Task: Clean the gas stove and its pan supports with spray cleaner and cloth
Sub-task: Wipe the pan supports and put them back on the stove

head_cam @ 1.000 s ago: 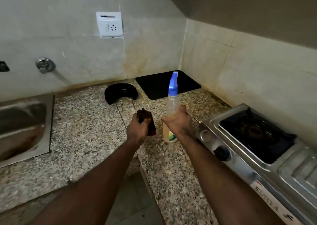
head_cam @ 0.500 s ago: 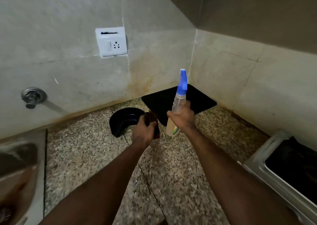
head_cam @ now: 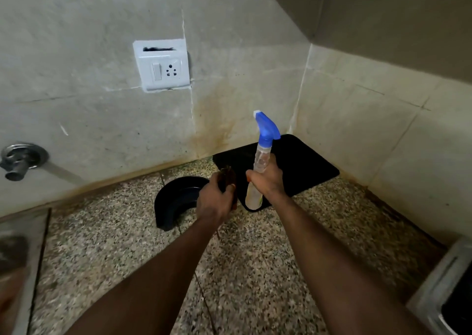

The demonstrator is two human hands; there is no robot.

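Note:
My right hand [head_cam: 267, 181] grips a clear spray bottle [head_cam: 261, 156] with a blue trigger head, held upright above the granite counter [head_cam: 115, 245]. My left hand [head_cam: 213, 202] holds a dark bunched cloth [head_cam: 228, 179] just left of the bottle. Right behind both hands a flat black mat [head_cam: 306, 166] lies in the counter's corner. Only a corner of the steel gas stove [head_cam: 439, 291] shows at the lower right edge.
A black curved tray [head_cam: 178, 199] lies on the counter left of my left hand. A steel sink [head_cam: 23, 258] fills the lower left. On the back wall are a tap fitting [head_cam: 19, 160] and a white socket plate [head_cam: 162, 65].
Both hands have carried the bottle and cloth away from the stove toward the back corner. The view has swung left, so the stove has slid almost out of sight.

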